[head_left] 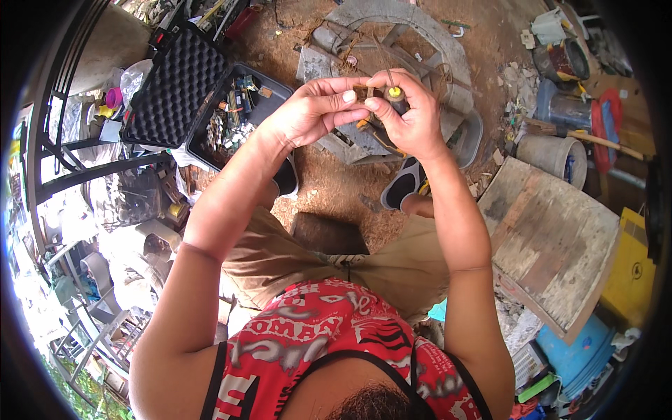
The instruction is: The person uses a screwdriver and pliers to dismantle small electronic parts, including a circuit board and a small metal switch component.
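Note:
Both my hands are raised close together over the middle of the floor. My left hand [318, 112] pinches a small brown, rusty-looking piece [363, 92] between thumb and fingers. My right hand [414, 115] meets it from the other side, its thumb and index finger at the piece's right end. Tucked in the right hand's curled fingers is a tool with a dark handle [398, 105] and a yellow end; its exact kind is unclear. Just below the hands, an orange-and-black handled tool [378, 136] is partly hidden by the right hand.
A weathered round frame [448, 59] lies on the dirt floor beyond my hands. At left stands an open black case [269, 87] with foam lid and many small parts. A worn wooden board [553, 238], a grey bucket [553, 155] and a blue tub [577, 353] crowd the right.

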Action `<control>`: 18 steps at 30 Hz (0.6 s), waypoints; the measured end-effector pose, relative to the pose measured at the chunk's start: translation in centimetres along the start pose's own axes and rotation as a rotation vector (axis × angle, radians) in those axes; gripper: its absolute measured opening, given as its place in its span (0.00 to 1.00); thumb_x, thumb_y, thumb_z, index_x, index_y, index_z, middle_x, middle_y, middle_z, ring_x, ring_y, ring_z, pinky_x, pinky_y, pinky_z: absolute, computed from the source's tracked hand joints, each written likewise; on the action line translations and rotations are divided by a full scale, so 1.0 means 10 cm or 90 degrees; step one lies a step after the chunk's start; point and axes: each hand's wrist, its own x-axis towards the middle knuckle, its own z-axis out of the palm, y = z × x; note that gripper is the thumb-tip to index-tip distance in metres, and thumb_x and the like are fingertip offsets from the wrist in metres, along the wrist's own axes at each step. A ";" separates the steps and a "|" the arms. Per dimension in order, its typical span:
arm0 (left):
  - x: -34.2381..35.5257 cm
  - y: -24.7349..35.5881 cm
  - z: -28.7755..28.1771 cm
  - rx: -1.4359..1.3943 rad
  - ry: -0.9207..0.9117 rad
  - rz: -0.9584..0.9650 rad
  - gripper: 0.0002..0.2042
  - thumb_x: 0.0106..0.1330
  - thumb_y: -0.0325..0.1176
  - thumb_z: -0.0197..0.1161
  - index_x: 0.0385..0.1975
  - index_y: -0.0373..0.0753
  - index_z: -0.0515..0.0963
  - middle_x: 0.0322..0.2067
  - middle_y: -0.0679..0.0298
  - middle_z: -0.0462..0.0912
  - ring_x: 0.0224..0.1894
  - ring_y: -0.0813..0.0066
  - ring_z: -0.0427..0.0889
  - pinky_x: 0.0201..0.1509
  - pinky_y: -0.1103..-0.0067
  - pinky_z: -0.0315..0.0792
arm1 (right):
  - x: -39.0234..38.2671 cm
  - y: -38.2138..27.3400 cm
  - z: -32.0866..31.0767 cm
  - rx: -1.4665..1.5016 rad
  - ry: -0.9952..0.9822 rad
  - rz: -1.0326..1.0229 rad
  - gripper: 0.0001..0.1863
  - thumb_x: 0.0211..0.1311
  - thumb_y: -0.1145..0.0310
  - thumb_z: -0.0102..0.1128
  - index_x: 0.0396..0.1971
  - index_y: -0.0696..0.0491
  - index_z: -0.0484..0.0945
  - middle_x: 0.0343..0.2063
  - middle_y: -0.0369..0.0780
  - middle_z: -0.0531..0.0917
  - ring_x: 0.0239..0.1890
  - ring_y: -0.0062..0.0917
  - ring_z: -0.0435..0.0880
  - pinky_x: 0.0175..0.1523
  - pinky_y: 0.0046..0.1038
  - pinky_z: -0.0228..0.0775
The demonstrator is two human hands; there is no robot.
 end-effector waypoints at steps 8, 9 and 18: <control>-0.06 0.09 0.00 -0.005 -0.016 0.127 0.24 0.70 0.28 0.57 0.64 0.31 0.64 0.58 0.52 0.74 0.59 0.62 0.77 0.64 0.72 0.74 | -0.11 0.01 -0.10 0.064 0.065 0.162 0.27 0.60 0.65 0.69 0.58 0.54 0.73 0.49 0.40 0.81 0.49 0.25 0.81 0.48 0.27 0.76; -0.07 0.12 0.00 -0.030 -0.036 0.145 0.24 0.70 0.28 0.57 0.65 0.32 0.64 0.58 0.52 0.74 0.59 0.62 0.76 0.64 0.72 0.73 | -0.14 0.06 -0.17 -0.037 0.054 0.173 0.23 0.62 0.66 0.67 0.56 0.54 0.75 0.50 0.41 0.81 0.52 0.21 0.78 0.47 0.23 0.75; -0.06 0.07 0.02 0.387 0.134 0.185 0.26 0.65 0.22 0.63 0.64 0.38 0.68 0.50 0.61 0.81 0.52 0.75 0.79 0.59 0.78 0.74 | -0.15 -0.17 0.19 -0.003 0.111 0.211 0.11 0.56 0.67 0.72 0.34 0.56 0.82 0.27 0.36 0.84 0.29 0.17 0.81 0.35 0.22 0.73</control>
